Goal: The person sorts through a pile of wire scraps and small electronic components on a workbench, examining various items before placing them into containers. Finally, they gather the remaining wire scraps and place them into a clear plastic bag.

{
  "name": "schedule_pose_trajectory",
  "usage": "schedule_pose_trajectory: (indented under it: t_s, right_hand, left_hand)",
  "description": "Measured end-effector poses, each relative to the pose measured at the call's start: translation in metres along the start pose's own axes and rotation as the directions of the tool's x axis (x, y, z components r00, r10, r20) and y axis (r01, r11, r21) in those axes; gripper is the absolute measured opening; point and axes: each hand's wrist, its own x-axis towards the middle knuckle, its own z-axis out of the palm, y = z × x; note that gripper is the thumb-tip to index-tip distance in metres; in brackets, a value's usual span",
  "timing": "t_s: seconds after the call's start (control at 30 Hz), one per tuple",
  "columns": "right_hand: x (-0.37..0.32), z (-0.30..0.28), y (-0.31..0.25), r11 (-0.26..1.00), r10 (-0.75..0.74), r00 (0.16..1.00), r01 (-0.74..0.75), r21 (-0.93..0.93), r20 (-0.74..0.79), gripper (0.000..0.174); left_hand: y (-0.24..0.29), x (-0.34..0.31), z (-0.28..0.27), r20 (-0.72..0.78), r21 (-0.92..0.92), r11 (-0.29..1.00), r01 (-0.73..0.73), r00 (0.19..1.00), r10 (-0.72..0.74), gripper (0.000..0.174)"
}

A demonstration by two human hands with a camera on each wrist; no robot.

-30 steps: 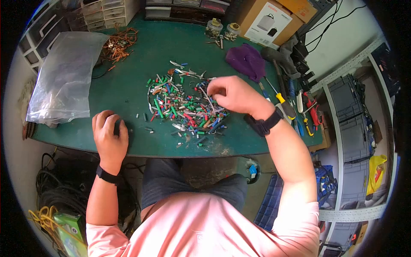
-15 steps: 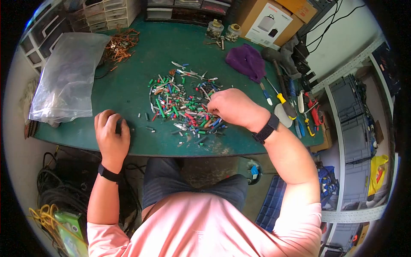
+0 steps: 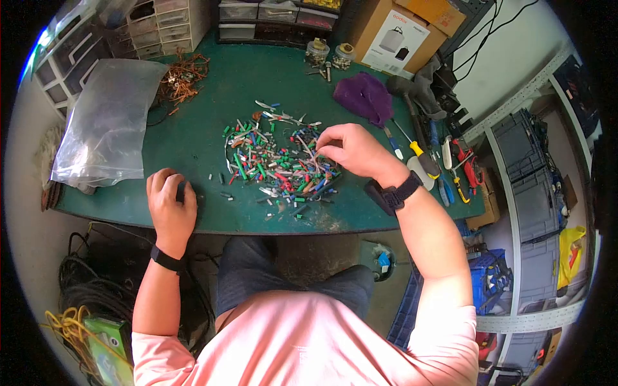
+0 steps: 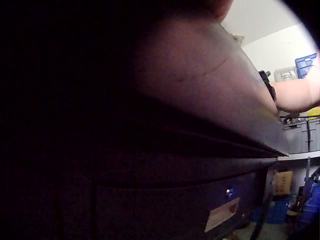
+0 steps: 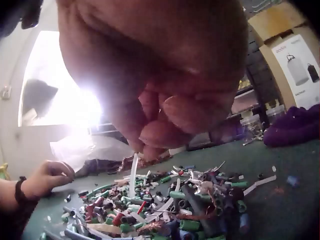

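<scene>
Right hand (image 3: 351, 151) pinched a white strip (image 5: 133, 172) over the coloured scrap pile (image 3: 277, 164) | left hand (image 3: 170, 202) lay curled at the near left of the table (image 3: 193, 128), grip impossible to tell.

From my station, almost nothing is legible. The only printed surface is the white label (image 3: 397, 40) on the cardboard box (image 3: 368, 19), at about one o'clock on the bench in the head view. It carries a product picture and a short line of print along its top edge, but the print is too small for me to make out. The right wrist view catches the same label (image 5: 299, 65) at about two o'clock, and there the line of print is blurred too. The pink shirt (image 3: 302, 334) has a small mark at six o'clock — unreadable. I can read no numbers, brands or signs anywhere else.
</scene>
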Motion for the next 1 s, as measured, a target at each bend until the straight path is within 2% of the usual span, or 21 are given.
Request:
schedule_pose_trajectory:
  t_s: [0.07,0.1,0.17,0.23,0.3,0.37,0.4,0.43,0.5,0.57,0.63,0.67,0.73,0.77,0.87,0.93,1.0]
  right_hand:
    - [0.0,-0.001,0.002,0.988,0.072,0.997,-0.069,0.142,-0.022,0.012]
    - [0.001,-0.002,0.004,0.987,0.074,0.997,-0.07,0.142,-0.023,0.012]
    - [0.003,-0.006,0.007,0.961,0.111,0.994,-0.103,0.258,-0.018,0.013]
    - [0.002,-0.009,0.002,0.954,0.111,0.994,-0.103,0.282,-0.014,0.012]
    - [-0.002,-0.012,-0.009,0.933,0.196,0.98,-0.191,0.305,0.016,0.01]
    - [-0.005,-0.012,-0.013,0.913,0.217,0.975,-0.218,0.346,0.041,0.009]
    - [-0.006,-0.01,-0.015,0.888,0.241,0.968,-0.248,0.387,0.069,0.009]
    - [-0.007,-0.006,-0.02,0.887,0.233,0.969,-0.245,0.391,0.079,0.009]
    - [-0.008,0.002,-0.031,0.887,0.175,0.983,-0.179,0.425,0.049,0.009]
    - [-0.005,0.013,-0.032,0.874,0.169,0.982,-0.188,0.447,0.083,0.008]
    - [-0.004,0.021,-0.04,0.889,0.111,0.993,-0.111,0.444,0.025,0.009]
    - [-0.001,0.028,-0.033,0.89,0.065,0.998,-0.049,0.454,-0.018,0.008]
    - [0.001,0.033,-0.032,0.883,0.025,0.998,0.002,0.47,-0.051,0.008]
    - [0.001,0.034,-0.033,0.872,-0.011,0.997,0.045,0.488,-0.072,0.008]
    - [0.0,0.032,-0.039,0.866,-0.002,0.996,0.045,0.497,-0.086,0.008]
    - [0.001,0.032,-0.037,0.857,-0.021,0.996,0.063,0.511,-0.088,0.01]
    - [-0.002,0.029,-0.037,0.863,0.014,0.994,0.041,0.503,-0.105,0.011]
  left_hand:
    - [-0.001,0.0,-0.001,0.013,-0.014,1.0,0.009,1.0,-0.008,0.014]
    - [0.0,0.0,-0.001,0.006,-0.012,1.0,0.009,1.0,-0.009,0.015]
    - [0.001,-0.001,0.0,-0.002,-0.016,1.0,0.009,1.0,-0.009,0.015]
    - [-0.001,-0.001,0.0,-0.005,-0.024,1.0,0.01,1.0,-0.01,0.015]
    - [0.0,0.001,-0.002,-0.013,-0.04,0.999,0.02,1.0,-0.02,0.015]
    - [0.009,0.005,-0.007,-0.022,-0.048,0.998,0.031,0.999,-0.032,0.015]
    - [0.023,0.009,-0.012,0.017,-0.156,0.984,0.081,0.997,-0.079,0.014]
    - [0.037,0.013,-0.016,0.061,-0.257,0.957,0.136,0.99,-0.124,0.014]
    - [0.062,0.026,-0.022,0.253,-0.396,0.9,0.181,0.964,-0.083,0.014]
    - [0.085,0.04,-0.014,0.384,-0.481,0.828,0.286,0.918,-0.094,0.018]
    - [0.095,0.052,0.003,0.503,-0.464,0.824,0.324,0.863,-0.056,0.021]
    - [0.096,0.055,0.009,0.497,-0.465,0.827,0.316,0.866,-0.051,0.021]
    - [0.101,0.062,0.02,0.631,-0.444,0.775,0.449,0.771,-0.086,0.022]
    - [0.103,0.065,0.023,0.629,-0.449,0.778,0.439,0.774,-0.074,0.022]
    - [0.107,0.07,0.032,0.661,-0.428,0.778,0.46,0.747,-0.078,0.019]
    - [0.106,0.069,0.039,0.618,-0.474,0.765,0.436,0.783,-0.064,0.017]
    - [0.106,0.071,0.042,0.623,-0.462,0.765,0.448,0.778,-0.079,0.015]
